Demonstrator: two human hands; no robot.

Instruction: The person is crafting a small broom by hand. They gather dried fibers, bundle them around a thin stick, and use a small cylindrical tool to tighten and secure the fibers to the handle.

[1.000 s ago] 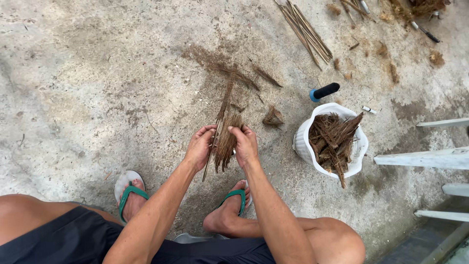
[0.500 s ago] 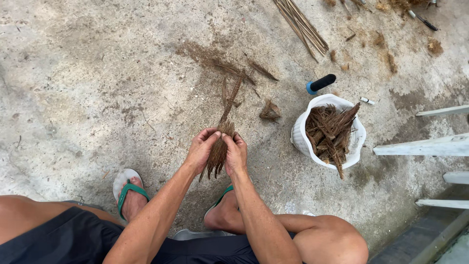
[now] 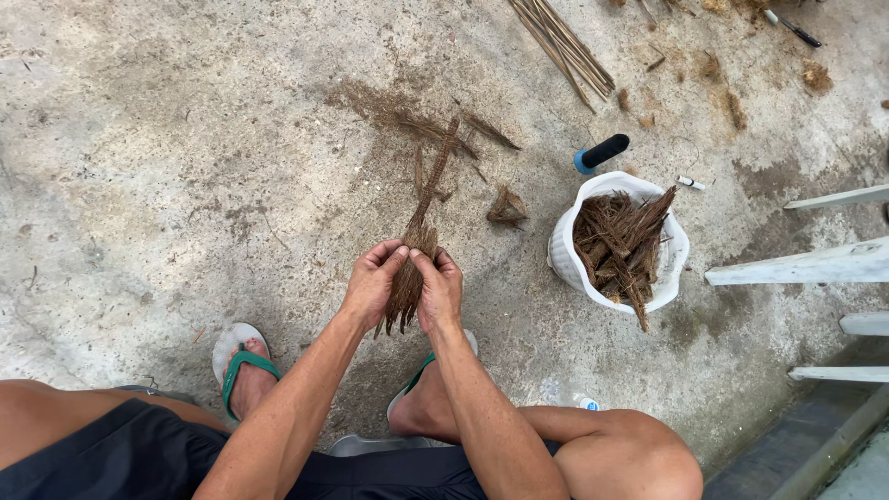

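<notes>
Grey concrete floor fills most of what I see from the head camera, stained and gritty. Low at the left, a foot in a green-strapped sandal rests flat on it. Moving inward, my left hand is curled around the left side of a bundle of brown fibre strips, fingers bent inward and thumb up by the top of it. The bundle stands roughly upright between both palms, its loose ends hanging below the hands. One long thin strand runs up from the bundle and away over the concrete, towards a scatter of dry fibre scraps. My right hand is pressed to the other side of the bundle, also closed on it, so the two hands nearly touch across it. Just right of the strand lies a small curled husk piece. Further right, a pile of thin sticks lies near the top edge, and below it a black-and-blue cylindrical tool sits just beside a white bucket filled with brown bark-like strips. At the far right, white painted slats reach in from the edge.
</notes>
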